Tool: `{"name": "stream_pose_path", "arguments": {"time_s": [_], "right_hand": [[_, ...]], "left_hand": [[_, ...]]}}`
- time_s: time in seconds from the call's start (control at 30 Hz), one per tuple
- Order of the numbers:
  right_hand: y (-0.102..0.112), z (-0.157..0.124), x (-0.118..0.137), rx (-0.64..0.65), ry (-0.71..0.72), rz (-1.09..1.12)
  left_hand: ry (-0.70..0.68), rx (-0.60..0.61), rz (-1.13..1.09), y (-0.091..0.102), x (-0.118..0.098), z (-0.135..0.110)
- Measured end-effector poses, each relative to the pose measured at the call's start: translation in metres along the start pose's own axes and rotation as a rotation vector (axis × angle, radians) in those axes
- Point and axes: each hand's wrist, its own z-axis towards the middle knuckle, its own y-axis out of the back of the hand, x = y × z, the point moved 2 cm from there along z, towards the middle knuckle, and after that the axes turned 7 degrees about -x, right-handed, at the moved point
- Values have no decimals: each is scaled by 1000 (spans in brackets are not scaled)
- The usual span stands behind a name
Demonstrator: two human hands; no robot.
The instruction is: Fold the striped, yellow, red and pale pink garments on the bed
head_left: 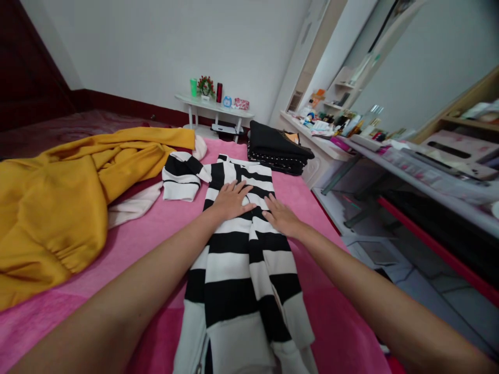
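A black-and-white striped knit garment [230,265] lies lengthwise on the pink bedspread [167,234], its near end reaching the bottom of the view. One sleeve [181,176] sticks out to the left near the far end. My left hand [233,201] rests flat on the upper part of the garment with its fingers spread. Close by, my right hand [284,215] touches the right edge of the garment, fingers stretched out. A zipper [201,356] shows along the lower left edge.
A yellow garment [58,208] spreads over the left of the bed, with white cloth [136,205] under it. Folded dark clothes [278,148] are stacked at the far right. A small white table [214,105] stands behind the bed; a cluttered dressing table [421,171] is at right.
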Motion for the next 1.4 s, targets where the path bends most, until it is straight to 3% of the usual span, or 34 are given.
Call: {"name": "stream_pose_path", "arguments": {"time_s": [0.17, 0.3, 0.4, 0.5, 0.57, 0.7, 0.83, 0.9, 1.0, 1.1, 1.17, 1.27, 1.33, 1.4], "right_hand": [[-6, -99, 43, -186, 66, 100], [10, -130, 81, -187, 293, 207], [35, -107, 93, -222, 349, 275], [43, -54, 85, -406, 248, 314], [33, -18, 75, -549, 170, 322], [-4, 25, 55, -550, 62, 302], [-18, 28, 46, -563, 100, 353], [-17, 26, 43, -583, 110, 395], [-15, 26, 41, -601, 85, 438], [-13, 27, 40, -610, 63, 496], [-13, 28, 39, -626, 52, 556], [-13, 29, 35, -677, 27, 698], [-14, 29, 30, -724, -5, 844], [-17, 29, 23, -754, -58, 1024]], "left_hand": [[-33, -8, -7, 2, -3, -13], [-6, -7, 0, 6, -7, -26], [13, -4, -1, 12, -10, -37], [3, -2, -13, 19, -14, -50], [-34, -2, -33, 27, -14, -58], [-122, -46, -58, 57, 8, -63], [140, -333, 194, 105, 68, -50], [303, -378, 317, 123, 101, -42], [498, -239, 372, 130, 137, -34], [632, -73, 387, 127, 151, -25], [623, -89, 381, 129, 147, -13], [501, -218, 339, 146, 120, 10], [332, -288, 273, 163, 89, 22], [12, -353, 128, 179, 47, 21]]}}
